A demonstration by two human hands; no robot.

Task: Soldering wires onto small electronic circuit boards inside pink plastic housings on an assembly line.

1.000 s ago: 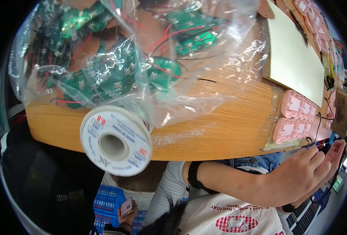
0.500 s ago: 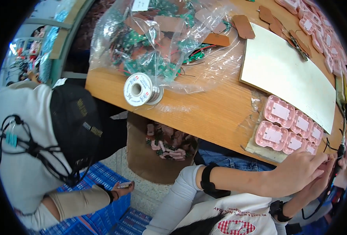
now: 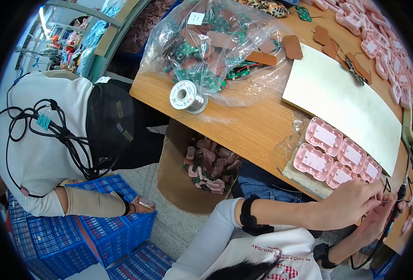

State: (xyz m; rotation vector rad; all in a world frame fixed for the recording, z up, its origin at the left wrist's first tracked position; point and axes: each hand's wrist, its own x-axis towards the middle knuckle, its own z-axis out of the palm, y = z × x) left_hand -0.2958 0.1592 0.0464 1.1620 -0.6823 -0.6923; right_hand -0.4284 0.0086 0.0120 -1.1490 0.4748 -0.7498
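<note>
My left hand (image 3: pixel 349 203) is at the lower right, its thumb and fingers pinched together on a thin wire (image 3: pixel 388 200). Close against it, my right hand (image 3: pixel 378 221) has its fingers curled around a soldering iron (image 3: pixel 394 212). The iron's metal tip end points up and away, past the corner of a white board (image 3: pixel 344 107). What else the fingertips hold is too small to make out. Just beyond my left hand, several pink plastic shells (image 3: pixel 313 161) with pale rectangular inner parts lie in rows on a light pad (image 3: pixel 293 173); my hand partly covers the nearest ones.
A solder spool (image 3: pixel 182 94) stands near the table edge beside a clear bag (image 3: pixel 162 46) of green circuit boards. Brown flat pieces (image 3: pixel 293 46) lie by the white board. More pink shells (image 3: pixel 379 51) fill the far right. Left, another person's hand (image 3: pixel 135 205) holds a small object above blue crates (image 3: pixel 108 217).
The view has shifted, so the bag, spool and table sit differently in it. My hands stay close together and have moved only slightly. The other person's arm appears higher.
</note>
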